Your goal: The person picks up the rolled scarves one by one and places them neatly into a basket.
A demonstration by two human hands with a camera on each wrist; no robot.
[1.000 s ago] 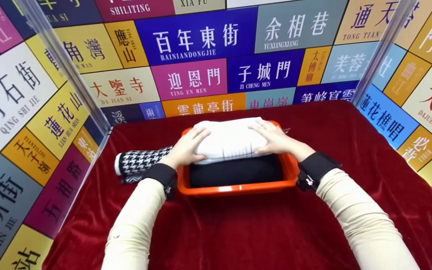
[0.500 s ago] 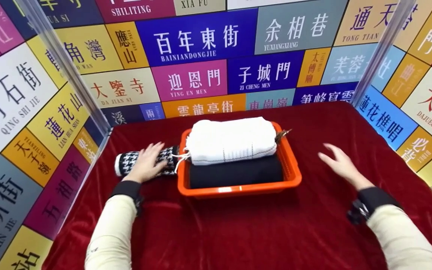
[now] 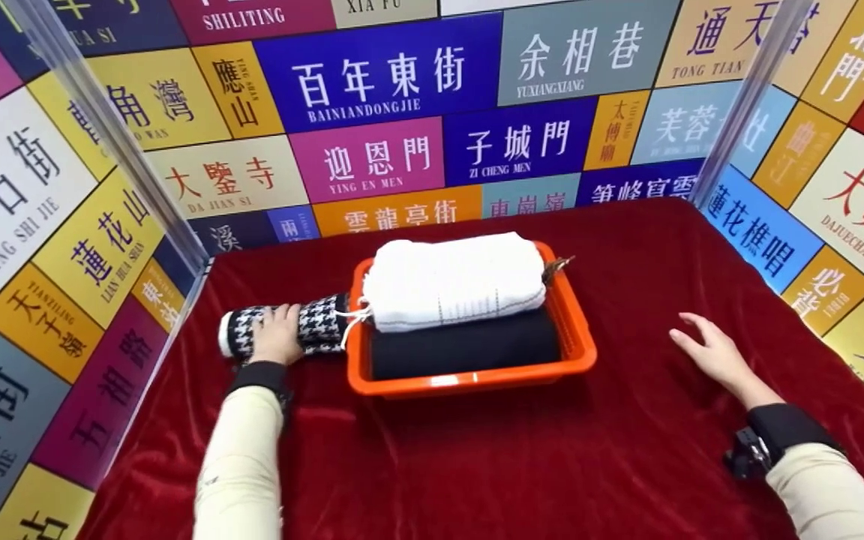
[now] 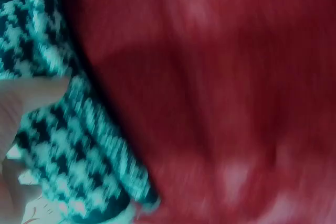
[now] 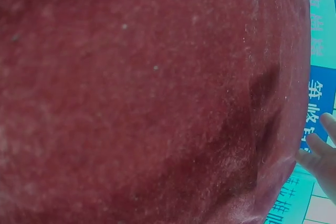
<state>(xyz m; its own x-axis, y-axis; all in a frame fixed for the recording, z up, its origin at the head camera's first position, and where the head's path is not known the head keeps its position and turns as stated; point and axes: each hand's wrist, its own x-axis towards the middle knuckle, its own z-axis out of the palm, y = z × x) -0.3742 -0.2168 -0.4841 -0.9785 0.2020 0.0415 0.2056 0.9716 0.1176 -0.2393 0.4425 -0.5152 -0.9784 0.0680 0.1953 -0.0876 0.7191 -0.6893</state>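
A rolled black-and-white houndstooth scarf (image 3: 325, 321) lies on the red cloth, left of the orange basket (image 3: 469, 381). My left hand (image 3: 277, 334) grips the roll from above near its left end. In the left wrist view the thumb (image 4: 44, 93) lies across the houndstooth knit (image 4: 79, 166), and the rest of the fingers are mostly hidden. Well to the right of the basket, my right hand (image 3: 713, 357) is held over the cloth with its fingers relaxed and nothing in them. Only its fingertips (image 5: 310, 156) show at the edge of the right wrist view.
The basket holds a white rolled cloth (image 3: 454, 281) with tassels over its left rim, and a black roll (image 3: 469, 345) in front. Something brown and thin (image 3: 558, 266) pokes out at the right rim. Panels with printed place names (image 3: 379, 79) enclose the back and sides.
Both hands have left the white roll in the basket. The left went left onto the houndstooth scarf and now grips it; the right moved out to the right.
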